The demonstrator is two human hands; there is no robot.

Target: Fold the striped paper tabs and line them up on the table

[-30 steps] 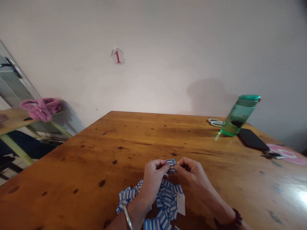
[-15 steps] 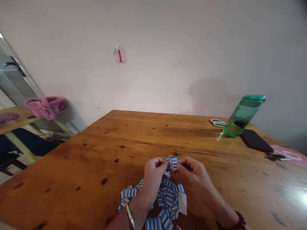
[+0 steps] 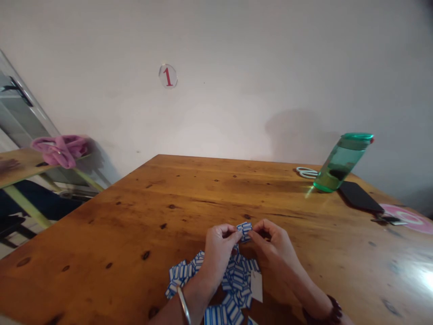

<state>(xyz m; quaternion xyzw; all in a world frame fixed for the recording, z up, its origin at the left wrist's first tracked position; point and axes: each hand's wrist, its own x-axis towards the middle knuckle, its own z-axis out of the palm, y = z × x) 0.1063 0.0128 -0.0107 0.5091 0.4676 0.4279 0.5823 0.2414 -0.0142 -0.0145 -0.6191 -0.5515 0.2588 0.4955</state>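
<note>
Both hands point(image 3: 248, 250) pinch one label point(image 3: 244, 229) (blue-striped) above the pile point(image 3: 233, 282).

A plain off-white plastered wall point(image 3: 257, 67) fills the upper half of the view, bearing a small round clear disc with a red numeral 1 point(image 3: 168, 76). Below it stretches a glossy knotted orange-brown wooden counter point(image 3: 189, 194), with bright light glaring off its right end. At the left stands a lower wooden side table with pale green legs point(image 3: 20, 180), a crumpled pink cloth point(image 3: 61, 149) on it, beside a tilted glass pane.
</note>
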